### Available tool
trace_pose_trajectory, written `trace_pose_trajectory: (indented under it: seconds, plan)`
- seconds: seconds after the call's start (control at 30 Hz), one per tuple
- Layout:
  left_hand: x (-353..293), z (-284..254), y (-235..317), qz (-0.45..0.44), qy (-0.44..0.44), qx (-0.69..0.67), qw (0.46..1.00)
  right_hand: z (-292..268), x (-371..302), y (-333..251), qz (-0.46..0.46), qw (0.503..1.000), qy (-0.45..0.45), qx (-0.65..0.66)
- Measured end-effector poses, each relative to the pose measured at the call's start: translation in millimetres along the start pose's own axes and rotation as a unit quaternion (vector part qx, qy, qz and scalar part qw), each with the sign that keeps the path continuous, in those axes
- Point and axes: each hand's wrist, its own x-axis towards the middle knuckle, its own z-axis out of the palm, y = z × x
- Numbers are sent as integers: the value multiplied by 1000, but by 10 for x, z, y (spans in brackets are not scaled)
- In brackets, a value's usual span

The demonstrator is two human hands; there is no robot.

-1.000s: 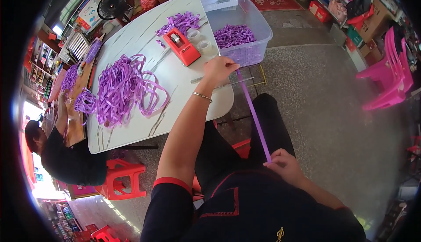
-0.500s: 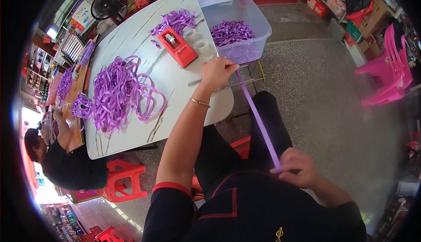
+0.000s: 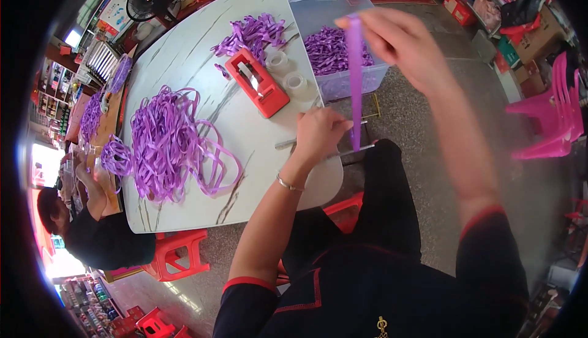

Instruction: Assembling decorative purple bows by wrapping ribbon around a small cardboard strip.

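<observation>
A purple ribbon runs nearly straight between my hands, over the table's right edge. My right hand, slightly blurred, pinches its far end above the plastic bin. At the table's corner, my left hand is closed with its fingertips at the ribbon's near part, beside a thin metal rod that juts past the edge. A red tape dispenser sits on the table beyond my left hand, with clear tape rolls next to it. A big heap of loose purple ribbon lies to the left.
The clear bin off the table's right edge holds many purple ribbon pieces. More pieces lie at the table's far side. A person sits at the left by a wooden table. Pink chairs stand at the right.
My right hand has swung from low near my lap up and away, over the bin, bringing the ribbon's end with it. My left hand appears slightly nearer and further right.
</observation>
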Motion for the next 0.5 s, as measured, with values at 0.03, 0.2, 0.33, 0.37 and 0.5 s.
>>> trace_pose_trajectory:
  seconds: [0.03,0.2,0.33,0.37,0.5]
  plan:
    - [1,1,-15,-2,-2,0,1000,-23,216,237,17,1000,-4,25]
    - [22,-26,-69,9,12,-92,996,33,701,1331,143,981,-17,128]
    - [36,-79,-70,-22,19,-142,990,158,640,2018,247,947,-6,203]
    - [48,-97,-63,-16,24,-154,988,176,579,2140,269,941,10,204]
    - [83,-105,-32,-15,24,-176,984,292,283,2697,321,929,49,180]
